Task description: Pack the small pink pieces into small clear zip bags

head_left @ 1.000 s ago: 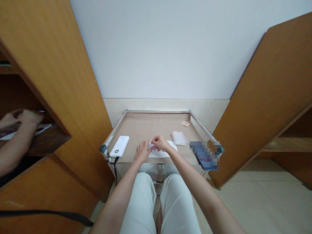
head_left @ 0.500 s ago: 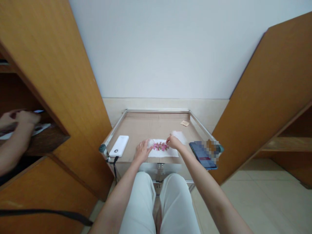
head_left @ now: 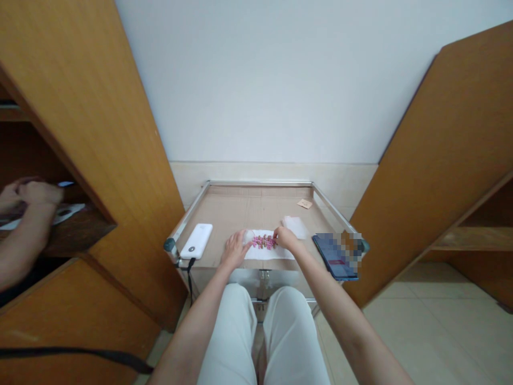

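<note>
A cluster of small pink beads (head_left: 264, 242) lies on a white sheet (head_left: 266, 252) near the front of a metal-railed trolley top (head_left: 248, 206). My left hand (head_left: 234, 248) rests at the sheet's left end with its fingertips on a small pale round thing (head_left: 248, 237). My right hand (head_left: 286, 238) sits at the right end of the pink cluster, fingers pinched together at the beads; what they hold is too small to make out.
A white power bank (head_left: 196, 241) with a black cable lies at the front left. A clear packet (head_left: 295, 226), a small tan tag (head_left: 304, 203) and a dark phone (head_left: 335, 255) are on the right. Wooden cabinet panels flank the trolley. Another person's hands (head_left: 24, 193) are at a left shelf.
My right hand moved from the left part of the sheet to its right end, uncovering the pink beads. My left hand has barely moved.
</note>
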Demonstrator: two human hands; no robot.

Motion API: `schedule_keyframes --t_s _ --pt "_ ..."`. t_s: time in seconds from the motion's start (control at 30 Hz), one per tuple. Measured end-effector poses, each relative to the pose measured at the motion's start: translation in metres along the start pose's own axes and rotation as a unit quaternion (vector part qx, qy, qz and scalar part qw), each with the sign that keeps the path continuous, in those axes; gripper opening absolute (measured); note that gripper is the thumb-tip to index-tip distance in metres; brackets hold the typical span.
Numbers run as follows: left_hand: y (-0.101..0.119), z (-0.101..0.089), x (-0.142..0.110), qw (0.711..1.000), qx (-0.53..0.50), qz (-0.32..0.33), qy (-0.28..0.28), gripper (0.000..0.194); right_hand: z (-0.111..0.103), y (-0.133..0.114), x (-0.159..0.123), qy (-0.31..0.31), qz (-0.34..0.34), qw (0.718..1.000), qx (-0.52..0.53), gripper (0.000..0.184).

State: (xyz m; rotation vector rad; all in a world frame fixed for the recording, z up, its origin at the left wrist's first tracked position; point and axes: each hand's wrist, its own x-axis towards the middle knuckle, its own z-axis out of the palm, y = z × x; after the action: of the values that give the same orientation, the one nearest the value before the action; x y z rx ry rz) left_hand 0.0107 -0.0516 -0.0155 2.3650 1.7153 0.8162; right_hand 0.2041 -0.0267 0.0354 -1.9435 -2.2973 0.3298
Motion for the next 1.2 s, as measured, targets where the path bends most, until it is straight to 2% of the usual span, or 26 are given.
schedule_keyframes --t_s 0.2,0.3,0.43,0.5,0.6,0.77,0.9,1.0,1.1,1.2 --pt "-0.001 0.001 0.000 1.000 0.013 0.008 0.009 0.045 0.002 0.002 0.001 0.030 0.003 0.999 0.012 0.019" --pt "-0.002 0.003 0.001 1.000 0.020 0.010 0.012 0.045 -0.001 -0.006 0.001 0.077 -0.009 0.993 0.089 0.017" --pt "-0.002 0.004 0.001 1.000 0.019 0.013 0.015 0.045 0.000 -0.029 0.003 0.149 -0.032 0.962 0.229 0.017" --pt "-0.002 0.005 0.001 1.000 0.015 0.013 0.015 0.044 0.004 -0.041 0.003 0.150 -0.051 0.950 0.268 0.014" --pt "-0.004 0.007 0.002 1.000 0.010 0.011 0.018 0.044 0.011 -0.055 0.003 0.113 -0.051 0.950 0.288 0.012" --pt "-0.004 0.009 0.002 1.000 0.008 0.013 0.026 0.044 0.015 -0.063 0.002 0.063 -0.031 0.956 0.286 0.013" --pt "-0.002 0.007 0.001 0.999 0.004 0.016 0.034 0.043 0.013 -0.058 0.002 0.056 -0.060 0.955 0.286 0.027" --pt "-0.002 0.005 0.001 0.999 0.003 0.015 0.031 0.044 0.010 -0.048 0.002 0.073 -0.069 0.953 0.285 0.028" --pt "-0.002 0.005 0.001 1.000 0.005 0.011 0.024 0.045 0.004 -0.034 0.001 0.098 -0.032 0.974 0.200 0.022" --pt "-0.002 0.004 0.001 1.000 0.006 0.009 0.017 0.044 -0.002 -0.022 -0.002 0.049 0.003 0.996 0.071 0.019"
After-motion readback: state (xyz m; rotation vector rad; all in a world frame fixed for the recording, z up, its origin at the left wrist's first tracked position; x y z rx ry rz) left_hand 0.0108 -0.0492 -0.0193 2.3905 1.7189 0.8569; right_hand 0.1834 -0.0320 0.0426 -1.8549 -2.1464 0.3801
